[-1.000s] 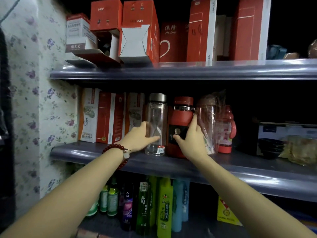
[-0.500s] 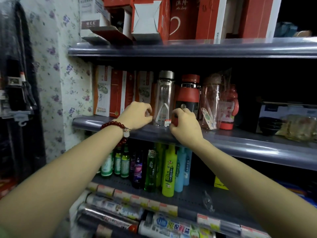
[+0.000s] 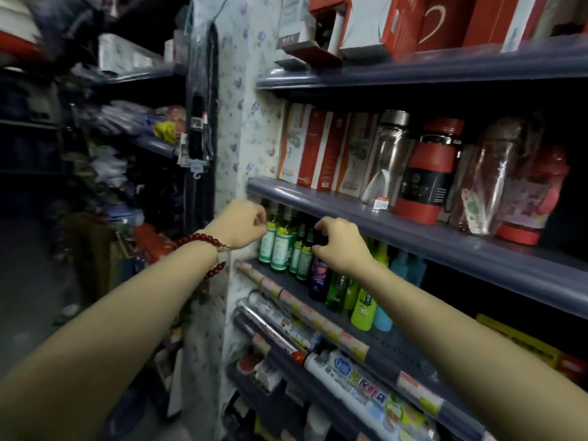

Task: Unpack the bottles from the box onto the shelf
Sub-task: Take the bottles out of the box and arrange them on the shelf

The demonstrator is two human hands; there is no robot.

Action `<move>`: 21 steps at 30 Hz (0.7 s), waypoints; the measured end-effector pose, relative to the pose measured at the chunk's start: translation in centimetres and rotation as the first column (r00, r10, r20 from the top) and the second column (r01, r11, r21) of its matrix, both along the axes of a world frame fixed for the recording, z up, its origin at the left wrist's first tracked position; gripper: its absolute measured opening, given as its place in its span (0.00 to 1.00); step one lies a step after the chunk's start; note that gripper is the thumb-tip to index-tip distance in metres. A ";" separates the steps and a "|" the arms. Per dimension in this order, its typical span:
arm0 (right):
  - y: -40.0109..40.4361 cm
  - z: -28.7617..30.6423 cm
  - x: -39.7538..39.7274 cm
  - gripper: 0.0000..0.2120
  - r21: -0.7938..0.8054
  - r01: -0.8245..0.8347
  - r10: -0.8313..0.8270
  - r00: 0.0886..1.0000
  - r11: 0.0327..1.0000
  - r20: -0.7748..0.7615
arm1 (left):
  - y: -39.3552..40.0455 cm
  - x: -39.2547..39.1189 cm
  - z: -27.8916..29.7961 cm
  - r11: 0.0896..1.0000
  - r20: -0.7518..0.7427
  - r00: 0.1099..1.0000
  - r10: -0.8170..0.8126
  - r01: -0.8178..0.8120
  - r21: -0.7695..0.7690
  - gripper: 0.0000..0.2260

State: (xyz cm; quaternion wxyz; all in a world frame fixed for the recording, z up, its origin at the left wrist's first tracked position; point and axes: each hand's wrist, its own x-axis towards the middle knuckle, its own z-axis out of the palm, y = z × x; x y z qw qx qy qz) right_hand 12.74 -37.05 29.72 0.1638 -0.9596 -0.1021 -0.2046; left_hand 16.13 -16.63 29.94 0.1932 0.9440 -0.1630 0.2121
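On the middle grey shelf [image 3: 451, 248] a clear glass bottle [image 3: 386, 157] with a steel cap stands upright beside a red bottle [image 3: 426, 173] with a black label. To their right are a plastic-wrapped clear bottle [image 3: 485, 186] and a red-pink bottle [image 3: 541, 192]. My left hand [image 3: 241, 224] and my right hand [image 3: 340, 243] hang below that shelf's front edge, fingers curled in, holding nothing. Both are apart from the bottles. No box being unpacked is in view.
Small green bottles [image 3: 280, 246] and taller coloured ones [image 3: 362, 307] fill the shelf behind my hands. Rolls of wrap [image 3: 350, 370] lie below. Red cartons [image 3: 318, 148] stand left of the glass bottle. A floral side panel [image 3: 241, 122] ends the rack, with an aisle to the left.
Both hands let go of the clear and red bottles and dropped below the shelf edge, closing into loose fists. My view has swung left and down.
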 end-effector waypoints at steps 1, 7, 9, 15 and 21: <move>0.9 -0.9 -0.2 0.20 0.002 -0.023 0.023 1.000 1.000 -0.019 | 1.3 -0.8 -1.0 0.999 -0.032 0.999 0.035 -0.035 -0.008 0.09; 7.8 -7.2 -1.2 0.17 0.040 -0.179 0.183 0.969 0.983 -0.166 | 9.4 -6.2 -8.3 0.973 -0.211 0.950 0.232 -0.222 0.069 0.09; 10.5 -9.9 -1.4 0.21 0.020 -0.232 0.230 0.943 0.973 -0.239 | 12.1 -8.2 -10.8 0.956 -0.296 0.910 0.291 -0.269 0.114 0.10; 17.4 -19.6 -3.2 0.20 0.069 -0.333 0.331 0.850 0.940 -0.409 | 18.2 -13.0 -19.2 0.910 -0.411 0.812 0.415 -0.356 0.214 0.11; 21.6 -30.5 -4.4 0.16 0.130 -0.365 0.372 0.741 0.922 -0.559 | 21.5 -16.7 -29.6 0.875 -0.575 0.665 0.477 -0.417 0.244 0.15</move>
